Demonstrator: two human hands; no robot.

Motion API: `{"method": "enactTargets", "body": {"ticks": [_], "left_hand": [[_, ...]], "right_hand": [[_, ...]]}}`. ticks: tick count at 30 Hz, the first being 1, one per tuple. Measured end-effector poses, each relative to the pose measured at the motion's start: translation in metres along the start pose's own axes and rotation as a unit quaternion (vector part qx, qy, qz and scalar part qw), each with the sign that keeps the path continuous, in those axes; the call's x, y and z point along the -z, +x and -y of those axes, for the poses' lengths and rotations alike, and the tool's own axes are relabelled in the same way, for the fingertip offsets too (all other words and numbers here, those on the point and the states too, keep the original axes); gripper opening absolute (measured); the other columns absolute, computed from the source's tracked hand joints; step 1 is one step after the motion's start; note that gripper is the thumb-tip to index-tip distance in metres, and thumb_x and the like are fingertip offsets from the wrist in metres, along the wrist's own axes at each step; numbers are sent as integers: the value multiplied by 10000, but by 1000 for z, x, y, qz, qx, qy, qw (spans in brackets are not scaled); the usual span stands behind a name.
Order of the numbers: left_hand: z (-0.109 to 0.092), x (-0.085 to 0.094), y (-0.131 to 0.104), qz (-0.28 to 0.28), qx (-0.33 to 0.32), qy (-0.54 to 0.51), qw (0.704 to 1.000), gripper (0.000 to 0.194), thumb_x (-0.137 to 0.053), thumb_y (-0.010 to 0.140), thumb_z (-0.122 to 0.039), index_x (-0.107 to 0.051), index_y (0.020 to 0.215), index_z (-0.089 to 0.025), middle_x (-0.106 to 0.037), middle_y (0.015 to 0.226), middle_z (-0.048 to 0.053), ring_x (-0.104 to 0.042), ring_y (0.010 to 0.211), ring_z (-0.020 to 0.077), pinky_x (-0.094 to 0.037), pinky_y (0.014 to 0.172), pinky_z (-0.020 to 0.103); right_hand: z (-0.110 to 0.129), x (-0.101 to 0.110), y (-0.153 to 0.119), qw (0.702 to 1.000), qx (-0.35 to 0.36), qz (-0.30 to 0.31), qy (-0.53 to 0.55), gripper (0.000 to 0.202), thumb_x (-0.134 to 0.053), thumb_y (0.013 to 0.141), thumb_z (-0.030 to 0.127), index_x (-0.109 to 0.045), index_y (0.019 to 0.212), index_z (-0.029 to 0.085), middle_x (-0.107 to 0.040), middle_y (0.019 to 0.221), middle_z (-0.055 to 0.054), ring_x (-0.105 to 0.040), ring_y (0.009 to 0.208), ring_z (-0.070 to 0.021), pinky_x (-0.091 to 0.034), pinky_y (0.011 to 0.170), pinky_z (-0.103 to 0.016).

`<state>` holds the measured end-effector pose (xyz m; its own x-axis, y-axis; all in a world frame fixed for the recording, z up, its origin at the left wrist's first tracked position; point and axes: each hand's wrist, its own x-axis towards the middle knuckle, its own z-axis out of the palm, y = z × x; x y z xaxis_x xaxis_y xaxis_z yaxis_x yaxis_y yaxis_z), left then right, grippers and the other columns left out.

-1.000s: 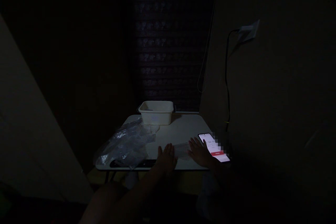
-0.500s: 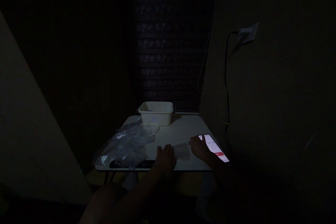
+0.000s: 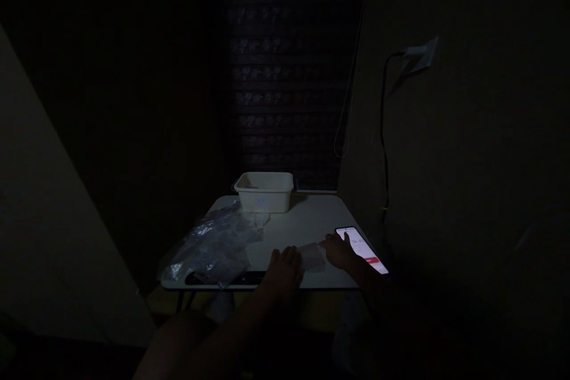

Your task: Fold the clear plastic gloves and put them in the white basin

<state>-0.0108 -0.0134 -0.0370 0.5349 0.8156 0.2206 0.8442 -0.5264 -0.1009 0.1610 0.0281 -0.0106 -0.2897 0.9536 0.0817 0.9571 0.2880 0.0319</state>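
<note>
A small clear plastic bag point(image 3: 312, 257) lies on the table between my two hands. My left hand point(image 3: 285, 270) rests on the tabletop at the bag's left edge, palm down with fingers stretched out. At the bag's right edge, my right hand point(image 3: 341, 252) grips the plastic with its fingertips; the exact hold is hard to see in the dark. Just beyond that hand is a lit phone point(image 3: 367, 256), its screen showing digits and a red button. The hand overlaps the phone's left side.
A heap of clear plastic bags point(image 3: 218, 243) covers the left of the white table point(image 3: 307, 219). A white tub point(image 3: 265, 200) stands at the back, something lying inside it. A dark slot point(image 3: 252, 277) runs along the front edge. On the right wall, a cord hangs from an outlet point(image 3: 421, 58).
My left hand and the small bag have shifted slightly to the right. My right hand has moved only a little, still at the bag's edge.
</note>
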Motion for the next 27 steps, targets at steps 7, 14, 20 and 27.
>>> {"method": "enactTargets", "body": {"ticks": [7,14,20,27], "left_hand": [[0,-5,4,8,91,8,996,463,-174,764,-330,-289,1142,-89,-291,1195,134,-216,1090,246,-166,847,439],[-1,-14,1,18,120,24,992,460,-166,759,-295,-292,1145,-78,-274,1202,136,-181,1107,246,-162,838,468],[0,-16,0,40,110,31,993,467,-162,754,-290,-265,1157,-79,-240,1217,135,-165,1114,241,-162,822,499],[-3,-13,0,38,122,34,991,484,-132,767,-319,-262,1155,-61,-244,1213,143,-176,1110,239,-138,828,503]], "right_hand": [[8,-6,2,996,55,-69,9,387,-301,663,118,-442,1023,141,-457,1068,-102,-364,994,-185,-115,859,-405],[44,-29,-9,980,178,-91,24,419,-184,768,290,-293,1146,148,-307,1200,-76,-196,1110,-173,-46,893,-403],[46,-38,-12,978,186,-75,55,491,-88,776,385,-249,1171,142,-262,1221,-81,-166,1123,-178,-26,896,-422],[23,-43,-11,985,151,-75,40,510,-84,768,416,-247,1170,148,-251,1223,-80,-143,1130,-181,-30,878,-465]]}}
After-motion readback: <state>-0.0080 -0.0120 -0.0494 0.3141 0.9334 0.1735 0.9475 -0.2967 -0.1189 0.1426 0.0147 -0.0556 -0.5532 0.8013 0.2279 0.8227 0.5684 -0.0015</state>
